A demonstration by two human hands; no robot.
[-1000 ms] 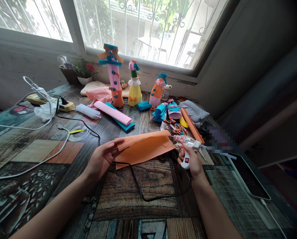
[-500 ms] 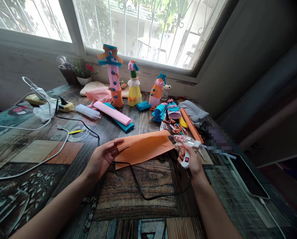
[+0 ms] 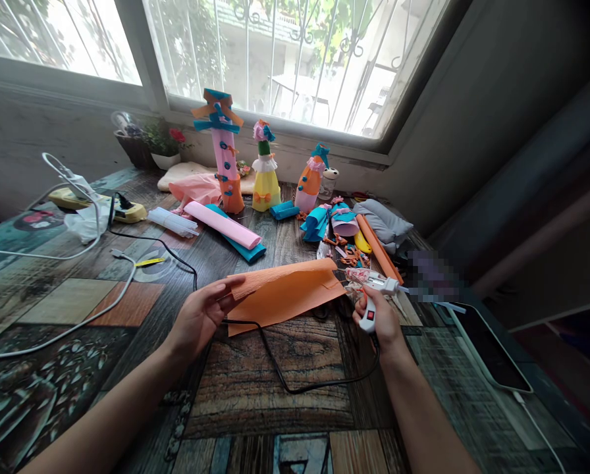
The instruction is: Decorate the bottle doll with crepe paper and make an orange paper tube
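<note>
An orange sheet of crepe paper [image 3: 280, 299] lies in front of me with its far edge curled over. My left hand [image 3: 201, 315] pinches the sheet's left end between thumb and fingers. In my right hand [image 3: 384, 319] is a white glue gun [image 3: 369, 315], its fingers wrapped round the handle. The gun's nozzle points left, close to the right end of the paper's folded edge; whether it touches cannot be made out. A clear glue stick [image 3: 426, 298] sticks out of the gun's back. The black cord [image 3: 299, 393] loops below the paper.
Decorated paper-covered figures [image 3: 267, 184] stand by the window. Pink [image 3: 223, 224] and blue paper rolls [image 3: 245, 245] lie before them, beside glue sticks [image 3: 172, 222]. Paper scraps [image 3: 354, 255] and an orange roll [image 3: 378, 247] are at right, near a phone [image 3: 490, 349]. A power strip [image 3: 130, 212] sits left.
Almost nothing differs. The whole view shifts very slightly, while both hands keep their hold on the paper and the glue gun.
</note>
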